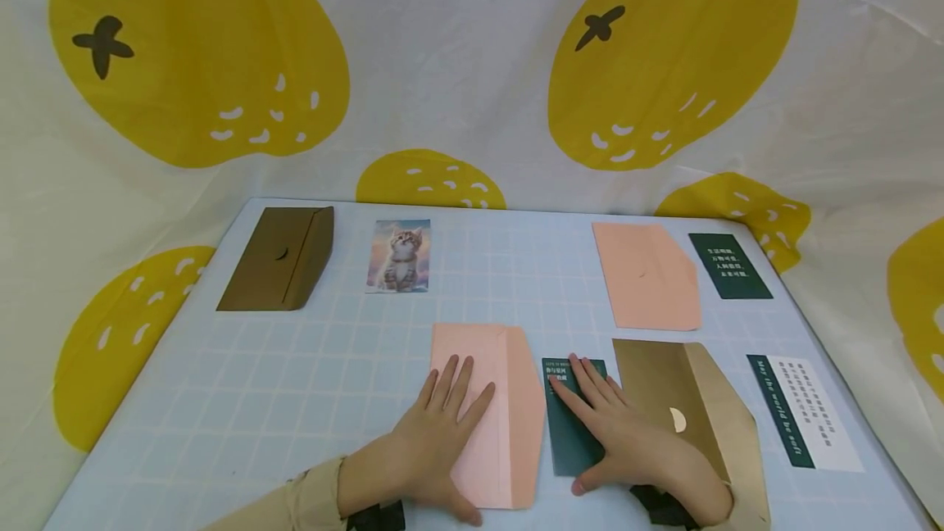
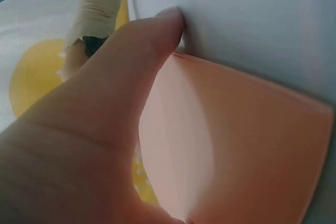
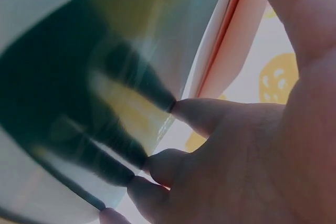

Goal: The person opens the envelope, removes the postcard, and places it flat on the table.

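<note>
A pink envelope [image 1: 520, 441] lies at the front middle, its flap unfolded to the right. My left hand [image 1: 431, 441] spreads flat over its left part, fingers pointing away. In the left wrist view the thumb [image 2: 121, 72] reaches the near edge of the envelope [image 2: 262, 135]. Just right of it is a dark green card [image 1: 571, 445] with white print at its top. My right hand [image 1: 627, 428] has its spread fingers on this card. In the right wrist view the fingertips touch the glossy card [image 3: 52, 66], which reflects them.
A gold envelope [image 1: 649, 375], flap unfolded, lies partly under my right forearm. Farther right is a white-and-green card [image 1: 807, 416]. Behind lie a closed pink envelope [image 1: 645, 277], a green card [image 1: 730, 265], a kitten picture card [image 1: 398, 256] and a brown envelope [image 1: 269, 260].
</note>
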Demonstrator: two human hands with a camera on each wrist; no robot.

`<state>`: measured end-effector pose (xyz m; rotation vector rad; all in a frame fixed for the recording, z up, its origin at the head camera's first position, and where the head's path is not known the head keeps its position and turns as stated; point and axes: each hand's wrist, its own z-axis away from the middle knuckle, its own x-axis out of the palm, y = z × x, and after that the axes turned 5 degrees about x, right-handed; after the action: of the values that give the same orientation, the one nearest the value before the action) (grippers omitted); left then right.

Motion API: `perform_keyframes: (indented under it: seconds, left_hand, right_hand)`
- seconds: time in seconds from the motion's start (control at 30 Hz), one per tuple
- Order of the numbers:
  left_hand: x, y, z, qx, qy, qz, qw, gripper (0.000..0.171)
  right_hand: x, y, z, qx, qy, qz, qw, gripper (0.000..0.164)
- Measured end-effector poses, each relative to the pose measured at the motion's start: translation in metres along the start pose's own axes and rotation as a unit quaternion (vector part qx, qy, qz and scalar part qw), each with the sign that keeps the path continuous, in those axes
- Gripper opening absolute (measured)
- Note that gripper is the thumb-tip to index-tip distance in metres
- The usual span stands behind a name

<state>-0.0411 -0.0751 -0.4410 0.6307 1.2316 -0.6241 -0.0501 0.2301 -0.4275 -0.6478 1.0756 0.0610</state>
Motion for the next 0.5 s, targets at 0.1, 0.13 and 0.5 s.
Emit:
perform_keyframes:
  seconds: [0.1, 0.13, 0.5]
  left_hand:
    - [-0.002, 0.000, 0.000, 0.001, 0.000, 0.007, 1.0000, 0.137]
    - [-0.002, 0.000, -0.001, 0.002, 0.001, 0.009, 1.0000, 0.136]
    - [-0.005, -0.009, -0.010, 0.002, 0.007, 0.022, 0.9997, 0.124]
  right_hand:
    - [0.000, 0.001, -0.001, -0.004, 0.005, 0.001, 1.000, 0.125]
    - [-0.001, 0.001, -0.002, -0.003, 0.005, 0.002, 1.000, 0.125]
    - [-0.007, 0.006, -0.012, -0.005, 0.002, -0.004, 1.000, 0.123]
